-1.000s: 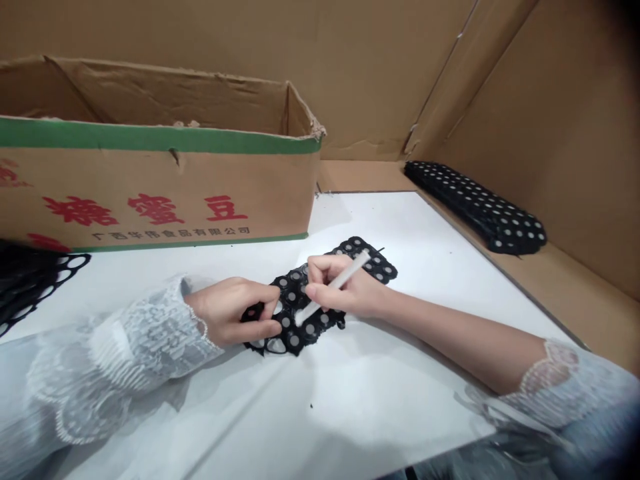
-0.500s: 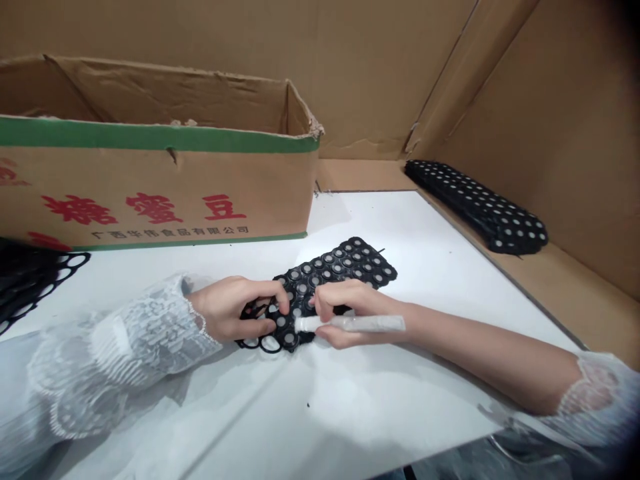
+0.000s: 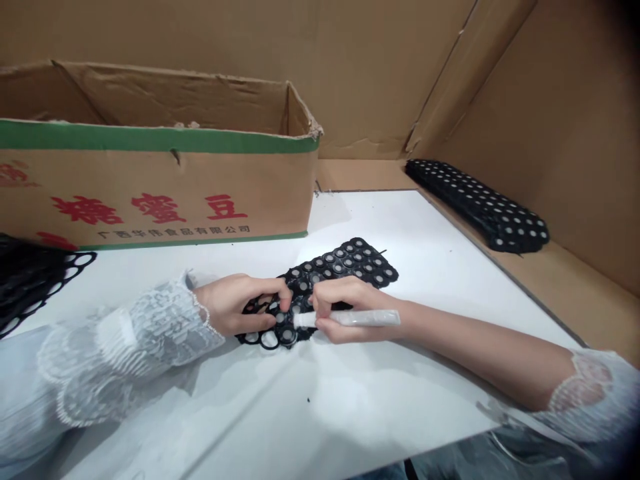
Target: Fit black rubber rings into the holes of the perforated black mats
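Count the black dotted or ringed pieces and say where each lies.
3: the middle piece on the white table, touched by the left hand; the left piece in front of the box; the right piece on the cardboard. Stacked layers may hide more.

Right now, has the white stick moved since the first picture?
Yes. Judged against the box, the rear end of the white stick has swung away from it, while its tip stays over nearly the same part of the black sheet.

Box (image 3: 200,180) sits back left on tabletop (image 3: 400,400). Sheet (image 3: 373,260) lies before it, to the right. Mesh pile (image 3: 25,280) is left, before box. Bundle (image 3: 480,207) lies beyond tabletop's right edge.
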`<state>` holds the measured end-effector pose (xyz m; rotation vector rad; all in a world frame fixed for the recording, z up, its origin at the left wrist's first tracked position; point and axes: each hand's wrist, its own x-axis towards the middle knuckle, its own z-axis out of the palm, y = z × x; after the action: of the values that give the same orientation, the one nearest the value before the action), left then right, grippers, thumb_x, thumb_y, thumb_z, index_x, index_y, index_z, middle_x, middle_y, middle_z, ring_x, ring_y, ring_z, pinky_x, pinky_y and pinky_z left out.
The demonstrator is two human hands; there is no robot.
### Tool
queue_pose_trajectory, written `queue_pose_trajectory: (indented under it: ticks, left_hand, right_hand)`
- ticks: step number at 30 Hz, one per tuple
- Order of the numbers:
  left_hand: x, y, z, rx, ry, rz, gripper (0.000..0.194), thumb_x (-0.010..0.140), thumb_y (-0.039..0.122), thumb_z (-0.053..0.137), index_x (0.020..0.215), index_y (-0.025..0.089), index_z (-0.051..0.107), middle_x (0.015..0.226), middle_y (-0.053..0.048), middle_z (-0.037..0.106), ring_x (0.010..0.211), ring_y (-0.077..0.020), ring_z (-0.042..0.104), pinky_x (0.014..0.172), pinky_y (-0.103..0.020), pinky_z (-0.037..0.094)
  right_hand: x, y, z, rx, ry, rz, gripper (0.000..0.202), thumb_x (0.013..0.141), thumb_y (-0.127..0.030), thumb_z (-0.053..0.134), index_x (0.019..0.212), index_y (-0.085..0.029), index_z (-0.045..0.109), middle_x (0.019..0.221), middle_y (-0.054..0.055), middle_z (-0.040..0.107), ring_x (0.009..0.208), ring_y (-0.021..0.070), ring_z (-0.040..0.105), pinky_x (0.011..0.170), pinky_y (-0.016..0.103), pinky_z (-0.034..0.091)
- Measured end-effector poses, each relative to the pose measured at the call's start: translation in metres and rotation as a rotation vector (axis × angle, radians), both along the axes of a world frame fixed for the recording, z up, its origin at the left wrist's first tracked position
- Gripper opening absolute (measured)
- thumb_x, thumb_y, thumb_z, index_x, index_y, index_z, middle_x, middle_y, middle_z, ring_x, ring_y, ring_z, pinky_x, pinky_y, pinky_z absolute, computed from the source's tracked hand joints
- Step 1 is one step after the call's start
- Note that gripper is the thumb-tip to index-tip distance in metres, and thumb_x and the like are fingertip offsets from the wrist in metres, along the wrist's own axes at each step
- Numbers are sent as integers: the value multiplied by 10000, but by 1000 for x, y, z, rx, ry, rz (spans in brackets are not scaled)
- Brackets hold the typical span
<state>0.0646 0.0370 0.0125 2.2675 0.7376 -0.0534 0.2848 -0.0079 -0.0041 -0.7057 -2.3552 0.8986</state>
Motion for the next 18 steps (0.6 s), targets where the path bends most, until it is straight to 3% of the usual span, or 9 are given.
queue_pose_trajectory:
  ticks: [7,14,18]
  left_hand:
    - [1,0,0,-6,-5,-3,121,727,224,498,842,187,502,521,74,373,475,-67,325,446,-149,275]
    - [0,1,-1,-1,-20,0,105,724,226,499,817,182,479,525,75,364,483,-65,312,443,-146,276]
    - [-1,3,-3,-12,-40,-15,116,732,238,500,828,178,479,534,74,362,489,-64,313,444,-147,275]
  right_hand:
    - [-2,-6,-7,41,-12,-23,162,775,-204,480,648,-197,381,667,-6,498,651,103,470,630,241,401]
    - [-11,-8,-19,466,-163,-21,136,822,-231,381,697,-192,419,671,8,473,633,113,449,657,270,377]
    - [-11,-9,-16,572,-254,19,166,857,-287,351,792,-173,454,726,32,487,704,138,454,674,283,378]
